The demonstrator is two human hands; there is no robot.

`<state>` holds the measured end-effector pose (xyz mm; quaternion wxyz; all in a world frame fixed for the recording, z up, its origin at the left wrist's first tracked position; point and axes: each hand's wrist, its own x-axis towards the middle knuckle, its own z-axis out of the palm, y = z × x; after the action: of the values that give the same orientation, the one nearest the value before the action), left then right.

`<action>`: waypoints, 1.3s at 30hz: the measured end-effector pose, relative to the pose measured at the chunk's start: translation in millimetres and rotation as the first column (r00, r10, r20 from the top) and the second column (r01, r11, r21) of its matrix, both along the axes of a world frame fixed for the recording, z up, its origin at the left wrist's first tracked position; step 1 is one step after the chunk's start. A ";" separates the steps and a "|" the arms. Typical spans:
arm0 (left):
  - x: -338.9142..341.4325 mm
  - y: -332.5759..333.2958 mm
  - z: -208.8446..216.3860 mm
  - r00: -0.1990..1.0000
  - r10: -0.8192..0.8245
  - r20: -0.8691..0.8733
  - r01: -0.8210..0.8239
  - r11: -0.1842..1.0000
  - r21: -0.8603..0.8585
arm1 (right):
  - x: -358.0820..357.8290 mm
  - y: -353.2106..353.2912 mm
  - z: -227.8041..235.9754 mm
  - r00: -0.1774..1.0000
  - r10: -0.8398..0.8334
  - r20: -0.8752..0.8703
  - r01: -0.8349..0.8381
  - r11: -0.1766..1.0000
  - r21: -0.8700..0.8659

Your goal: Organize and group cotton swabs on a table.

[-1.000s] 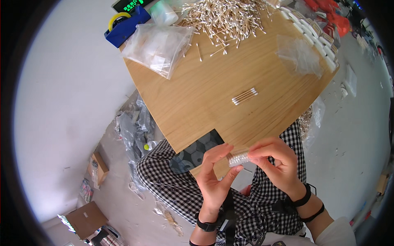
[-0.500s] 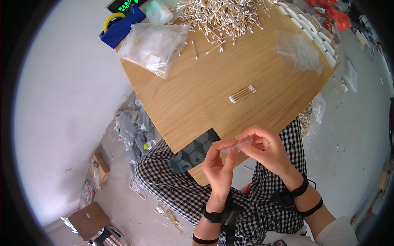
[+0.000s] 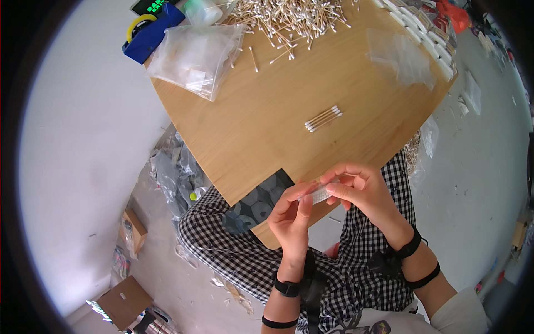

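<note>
Between both hands, just above the table's near edge, is a small clear plastic bag [image 3: 320,194] with a whitish pattern on its face. My left hand [image 3: 290,220] pinches its left end between thumb and fingers. The other end is gripped by my right hand [image 3: 364,192], thumb in front and fingers curled behind. Beyond the hands, a small row of cotton swabs [image 3: 323,118] lies side by side on the wooden table [image 3: 245,133]. A large loose heap of cotton swabs [image 3: 292,19] covers the far side.
At the far left are a blue tape dispenser [image 3: 153,33] and a filled clear bag [image 3: 194,58]. Empty-looking clear bags [image 3: 400,58] lie at right, beside a row of white packs [image 3: 425,39]. A dark patterned sheet [image 3: 258,203] rests at the near left edge, over my knee.
The plastic bag has turned in my fingers, so its patterned face now shows. Both hands have shifted slightly left. The whole view has moved a little, carrying the table items up and left.
</note>
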<state>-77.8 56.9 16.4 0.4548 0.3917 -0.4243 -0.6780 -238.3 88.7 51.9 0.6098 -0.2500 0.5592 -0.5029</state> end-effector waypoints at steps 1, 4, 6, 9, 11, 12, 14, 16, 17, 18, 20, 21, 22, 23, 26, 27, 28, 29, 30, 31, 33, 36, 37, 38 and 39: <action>0.4 1.1 -0.2 1.000 0.000 0.001 0.000 1.000 0.002 | -0.7 -0.1 0.2 1.000 0.006 0.006 -0.006 1.000 -0.010; -3.5 0.1 -4.1 1.000 -0.009 0.002 0.009 0.999 -0.035 | -4.3 -0.4 1.1 1.000 -0.001 0.019 0.001 1.000 -0.023; -3.0 -0.1 -5.5 0.999 0.014 0.029 -0.014 1.000 -0.014 | -6.2 -0.8 2.5 0.999 -0.008 0.039 0.009 1.000 -0.019; 1.8 -2.3 -4.0 0.999 -0.009 0.034 0.010 1.000 -0.027 | -6.7 -1.7 2.7 0.997 -0.006 0.078 0.006 1.000 -0.002; 3.4 -1.0 -1.3 0.997 0.009 0.074 -0.005 0.999 -0.049 | -6.1 -2.1 0.0 0.998 0.051 0.029 -0.049 0.998 -0.045; 0.7 -3.2 -0.8 0.995 0.022 0.096 -0.015 0.997 -0.080 | -5.7 -2.9 -0.4 0.998 0.050 0.023 -0.049 0.998 -0.050; -2.9 -4.9 5.5 0.997 0.035 0.073 -0.032 0.998 -0.046 | -1.6 -2.1 -0.4 0.995 -0.044 0.093 0.052 0.994 -0.095; -3.6 -5.9 8.9 0.997 0.048 0.057 -0.047 0.999 -0.005 | 1.1 0.4 -1.5 0.999 -0.041 0.030 0.044 0.991 -0.129; -3.7 -8.2 10.0 0.989 0.032 0.145 -0.018 0.995 -0.095 | 1.5 0.4 -2.1 0.999 -0.041 -0.034 0.035 0.986 -0.161; -4.8 -10.1 10.2 0.974 0.020 0.226 0.021 0.983 -0.180 | 0.8 0.6 -3.3 0.998 -0.045 -0.041 0.037 0.986 -0.164; -4.1 -13.9 21.1 0.954 0.041 0.296 0.042 0.963 -0.266 | -0.6 -0.9 -5.2 0.994 -0.047 -0.101 0.023 0.974 -0.224; -4.6 -15.5 25.9 0.929 0.072 0.362 0.064 0.935 -0.348 | -1.2 -0.6 -5.8 0.991 -0.055 -0.120 0.026 0.972 -0.232; -5.5 -16.4 28.1 0.916 0.103 0.388 0.081 0.899 -0.430 | -0.5 0.4 -6.2 0.981 -0.077 -0.177 0.025 0.960 -0.279; -5.5 -17.5 25.4 0.912 0.095 0.398 0.081 0.912 -0.402 | 0.2 1.5 -6.6 0.967 -0.102 -0.235 0.021 0.945 -0.326; -7.0 -17.0 23.3 0.897 0.113 0.428 0.058 0.929 -0.365 | 1.6 -0.9 -16.4 0.927 -0.170 -0.334 0.012 0.905 -0.426; -4.4 -19.2 20.1 0.908 0.128 0.398 0.041 0.921 -0.389 | 3.9 -2.6 -12.1 0.918 -0.186 -0.350 0.015 0.899 -0.438; -5.1 -20.9 19.0 0.912 0.131 0.388 0.048 0.906 -0.419 | 0.5 -4.7 -3.9 0.904 -0.104 -0.414 -0.070 0.921 -0.383; -6.7 -19.2 22.1 0.924 0.085 0.373 0.076 0.914 -0.399 | -4.8 -4.9 2.6 0.881 -0.020 -0.472 -0.149 0.936 -0.319; -7.5 -17.8 26.4 0.931 0.043 0.363 0.105 0.919 -0.379 | -9.5 -3.0 4.6 0.868 -0.043 -0.496 -0.141 0.934 -0.328; -6.9 -17.5 25.4 0.939 0.035 0.343 0.109 0.914 -0.392 | -12.5 -0.3 5.9 0.829 -0.028 -0.559 -0.200 0.918 -0.343; -6.7 -18.9 21.2 0.941 -0.017 0.339 0.166 0.894 -0.415 | -25.5 2.9 12.5 0.776 -0.015 -0.631 -0.273 0.893 -0.357; -6.4 -19.2 17.0 0.959 0.034 0.280 0.061 0.944 -0.325 | -59.3 10.0 33.1 0.891 -0.096 -0.443 -0.047 0.953 -0.300; -1.3 -19.1 15.0 0.965 0.020 0.263 0.050 0.965 -0.256 | -74.4 10.3 34.4 0.864 -0.172 -0.473 0.035 0.958 -0.284; 5.1 -17.9 9.2 0.965 0.034 0.262 0.038 0.963 -0.268 | -92.1 8.6 32.8 0.831 -0.242 -0.501 0.115 0.956 -0.270; 8.9 -15.9 1.6 0.969 -0.009 0.246 0.051 0.985 -0.163 | -113.0 7.9 32.4 0.763 -0.320 -0.562 0.149 0.933 -0.329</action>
<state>-68.8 41.0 18.0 0.4202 0.4258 -0.5386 -0.5934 -351.3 96.6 84.3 0.2907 -0.4045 0.6794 -0.5388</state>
